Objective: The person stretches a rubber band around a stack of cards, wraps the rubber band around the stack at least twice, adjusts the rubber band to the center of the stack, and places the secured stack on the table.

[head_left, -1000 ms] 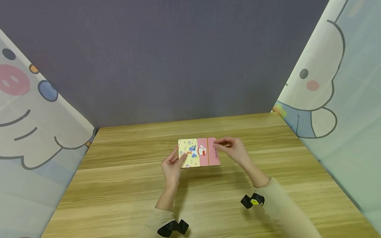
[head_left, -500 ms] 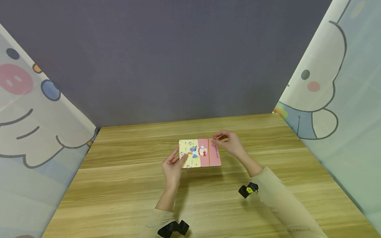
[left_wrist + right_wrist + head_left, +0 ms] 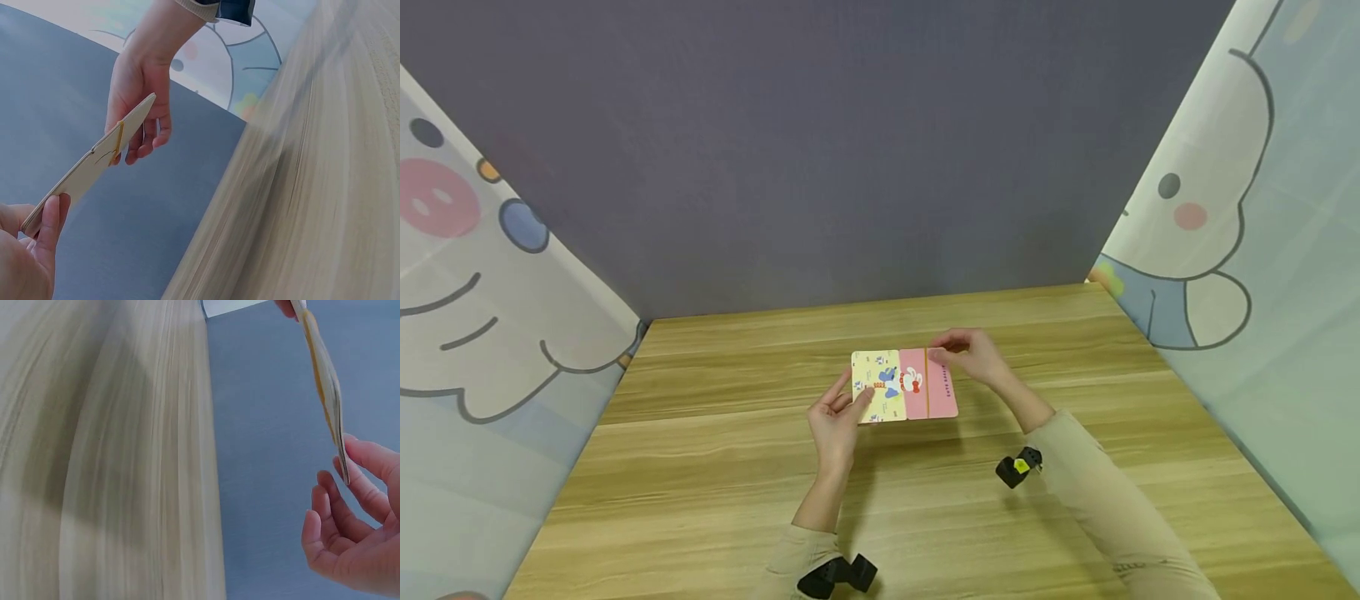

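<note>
In the head view a thin notebook (image 3: 916, 400) with a yellow half and a pink half, both printed with cartoon animals, is held above the table. A yellow rubber band (image 3: 928, 392) runs across its pink half. My left hand (image 3: 835, 425) grips the yellow end, thumb on the printed face and fingers behind. My right hand (image 3: 977, 357) pinches the top edge of the pink end, thumb tip close to the band. The left wrist view shows the notebook's plain pale underside (image 3: 81, 178) and the band (image 3: 119, 137) around it. Layered edges (image 3: 337, 412) show in the right wrist view.
A wood-grain table (image 3: 715, 483) lies under both hands. Behind it rises a dark grey panel (image 3: 850, 150). Cartoon-printed cloths (image 3: 1285, 250) line both sides. Black devices (image 3: 838, 575) are strapped near each wrist.
My right hand has slid left along the pink end's top edge, from the outer edge to beside the rubber band. My left hand and the notebook have barely moved.
</note>
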Motion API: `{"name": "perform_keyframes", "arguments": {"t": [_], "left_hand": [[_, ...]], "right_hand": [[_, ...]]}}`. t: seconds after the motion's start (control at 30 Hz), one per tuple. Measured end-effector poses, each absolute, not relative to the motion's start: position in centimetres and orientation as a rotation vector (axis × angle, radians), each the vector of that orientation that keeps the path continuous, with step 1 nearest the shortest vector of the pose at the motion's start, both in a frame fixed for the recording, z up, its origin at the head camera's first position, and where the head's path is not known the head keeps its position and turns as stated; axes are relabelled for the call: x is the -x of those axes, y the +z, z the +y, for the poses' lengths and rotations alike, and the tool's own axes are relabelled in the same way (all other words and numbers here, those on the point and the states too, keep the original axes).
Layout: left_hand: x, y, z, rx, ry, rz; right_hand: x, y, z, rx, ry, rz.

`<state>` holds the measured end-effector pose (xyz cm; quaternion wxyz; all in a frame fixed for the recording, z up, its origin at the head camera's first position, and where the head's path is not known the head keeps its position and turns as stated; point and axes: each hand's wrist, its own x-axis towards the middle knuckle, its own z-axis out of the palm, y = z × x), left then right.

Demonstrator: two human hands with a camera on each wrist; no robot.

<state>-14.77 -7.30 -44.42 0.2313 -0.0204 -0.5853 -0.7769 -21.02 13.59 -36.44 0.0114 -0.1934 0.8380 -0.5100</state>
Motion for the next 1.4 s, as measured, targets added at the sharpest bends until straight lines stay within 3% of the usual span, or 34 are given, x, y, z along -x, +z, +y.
{"name": "perform_keyframes", "arguments": {"t": [0.47, 0.63, 1.4], "left_hand": [[13.7, -41.8, -7.1, -0.191, -2.196, -1.727], [13.7, -42.0, -7.2, -0.169, -2.19, -1.737], [13.8, -42.0, -6.9, -0.155, -2.217, -1.725]], "right_hand": [[20.7, -36.6, 12.9, 0.533, -1.682, 2.523], [22.1, -38.6, 13.3, 0.499, -1.704, 2.514], [22.5, -37.9, 13.0, 0.469, -1.703, 2.482]]}}
